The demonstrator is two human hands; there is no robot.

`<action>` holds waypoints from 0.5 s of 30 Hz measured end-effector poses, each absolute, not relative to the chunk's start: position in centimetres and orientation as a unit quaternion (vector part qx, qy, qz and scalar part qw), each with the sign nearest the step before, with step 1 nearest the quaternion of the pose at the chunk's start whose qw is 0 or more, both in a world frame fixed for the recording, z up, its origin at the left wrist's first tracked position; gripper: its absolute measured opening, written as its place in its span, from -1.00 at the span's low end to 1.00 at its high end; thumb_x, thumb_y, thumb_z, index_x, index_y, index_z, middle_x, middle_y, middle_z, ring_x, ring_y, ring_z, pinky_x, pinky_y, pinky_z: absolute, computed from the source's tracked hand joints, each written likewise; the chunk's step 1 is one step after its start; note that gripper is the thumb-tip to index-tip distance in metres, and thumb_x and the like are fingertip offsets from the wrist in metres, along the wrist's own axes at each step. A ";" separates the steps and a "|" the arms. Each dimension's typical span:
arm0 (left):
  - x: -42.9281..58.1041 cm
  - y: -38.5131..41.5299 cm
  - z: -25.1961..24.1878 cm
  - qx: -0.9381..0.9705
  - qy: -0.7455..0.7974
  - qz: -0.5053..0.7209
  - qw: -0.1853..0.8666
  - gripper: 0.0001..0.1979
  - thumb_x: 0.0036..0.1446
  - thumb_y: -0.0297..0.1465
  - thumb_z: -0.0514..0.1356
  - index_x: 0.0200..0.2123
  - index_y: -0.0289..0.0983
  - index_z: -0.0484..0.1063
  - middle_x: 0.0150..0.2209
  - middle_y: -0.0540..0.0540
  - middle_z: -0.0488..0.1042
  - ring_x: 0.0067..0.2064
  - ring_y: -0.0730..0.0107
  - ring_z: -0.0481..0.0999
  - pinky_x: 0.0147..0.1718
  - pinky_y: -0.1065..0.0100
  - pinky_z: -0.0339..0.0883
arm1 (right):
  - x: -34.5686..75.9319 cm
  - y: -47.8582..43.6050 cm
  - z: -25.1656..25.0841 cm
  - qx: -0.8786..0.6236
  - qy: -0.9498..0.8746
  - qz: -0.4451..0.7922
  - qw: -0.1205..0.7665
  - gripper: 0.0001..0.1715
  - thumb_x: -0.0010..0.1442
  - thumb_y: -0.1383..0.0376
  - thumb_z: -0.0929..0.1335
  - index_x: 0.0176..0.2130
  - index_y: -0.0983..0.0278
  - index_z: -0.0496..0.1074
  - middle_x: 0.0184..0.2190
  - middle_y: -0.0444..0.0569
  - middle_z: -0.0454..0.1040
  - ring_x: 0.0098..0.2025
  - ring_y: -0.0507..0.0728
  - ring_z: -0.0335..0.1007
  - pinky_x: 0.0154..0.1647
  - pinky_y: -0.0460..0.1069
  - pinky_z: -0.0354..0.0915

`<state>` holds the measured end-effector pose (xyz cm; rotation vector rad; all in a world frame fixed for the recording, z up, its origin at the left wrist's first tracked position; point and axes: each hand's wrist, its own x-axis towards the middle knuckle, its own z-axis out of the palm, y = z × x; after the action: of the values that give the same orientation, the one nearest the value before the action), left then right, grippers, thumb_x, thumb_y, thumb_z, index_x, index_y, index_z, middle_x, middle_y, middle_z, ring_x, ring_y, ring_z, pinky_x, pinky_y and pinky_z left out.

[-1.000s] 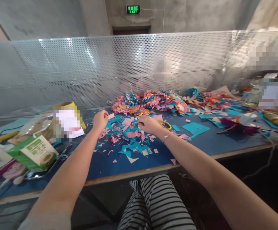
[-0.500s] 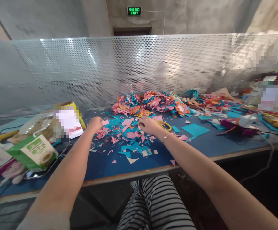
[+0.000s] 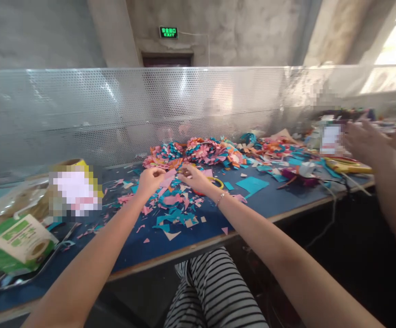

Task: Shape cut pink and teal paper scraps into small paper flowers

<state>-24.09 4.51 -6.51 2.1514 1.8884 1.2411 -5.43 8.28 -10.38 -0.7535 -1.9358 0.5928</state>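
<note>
My left hand (image 3: 149,181): fingers pinched on a pink paper slip (image 3: 169,176). My right hand (image 3: 195,179): fingers curled at its far end, hold unclear. Below: scraps (image 3: 174,199), blue worktop (image 3: 203,233). Behind: heaped paper flowers (image 3: 203,151).

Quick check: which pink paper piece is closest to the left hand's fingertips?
The pink strip pinched at the fingertips of the left hand, between it and the right hand. Other pink scraps lie scattered on the tabletop.
</note>
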 end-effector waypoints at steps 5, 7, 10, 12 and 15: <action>-18.1 3.5 -5.3 0.726 0.534 0.418 0.115 -0.87 -0.10 -0.45 0.17 -0.41 -0.32 0.46 -0.46 -0.04 0.51 -0.38 0.32 0.49 -0.35 0.38 0.36 | -2.3 7.4 -9.7 -0.346 -0.733 0.290 0.509 -0.85 0.07 0.25 0.29 -0.39 0.30 0.36 -0.48 -0.14 0.40 -0.43 -0.02 0.31 -0.36 -0.11 0.25; -16.8 3.3 -5.1 0.744 0.503 0.417 0.143 -0.86 -0.11 -0.45 0.18 -0.39 -0.32 0.44 -0.46 -0.03 0.50 -0.38 0.34 0.48 -0.36 0.38 0.36 | -0.8 6.7 -9.4 -0.380 -0.703 0.289 0.527 -0.77 -0.02 0.24 0.36 -0.31 0.30 0.35 -0.42 -0.15 0.40 -0.42 -0.03 0.31 -0.38 -0.12 0.25; -15.6 3.3 -5.3 0.763 0.456 0.422 0.179 -0.88 -0.10 -0.44 0.18 -0.40 -0.32 0.40 -0.44 -0.03 0.48 -0.39 0.38 0.47 -0.34 0.37 0.37 | 1.1 5.7 -9.0 -0.385 -0.700 0.321 0.509 -0.66 -0.09 0.20 0.40 -0.29 0.31 0.36 -0.42 -0.15 0.39 -0.45 -0.04 0.29 -0.44 -0.13 0.22; -15.2 3.5 -5.8 0.771 0.434 0.425 0.191 -0.89 -0.07 -0.42 0.18 -0.40 -0.31 0.37 -0.43 -0.03 0.47 -0.38 0.39 0.46 -0.31 0.36 0.39 | 2.1 5.2 -8.9 -0.367 -0.708 0.368 0.479 -0.72 -0.07 0.18 0.39 -0.36 0.32 0.37 -0.54 -0.18 0.36 -0.54 -0.05 0.25 -0.52 -0.14 0.17; -15.2 3.5 -6.6 0.768 0.420 0.434 0.214 -0.83 -0.05 -0.36 0.20 -0.34 -0.29 0.36 -0.39 -0.04 0.47 -0.34 0.37 0.48 -0.27 0.33 0.40 | 3.8 4.8 -9.0 -0.359 -0.690 0.413 0.474 -0.73 -0.13 0.17 0.41 -0.46 0.32 0.37 -0.68 -0.23 0.29 -0.63 -0.07 0.18 -0.59 -0.14 0.13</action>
<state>-15.25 3.49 -6.63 2.1299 1.1667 1.2049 3.78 4.78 -9.02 -0.8781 -1.6872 1.0101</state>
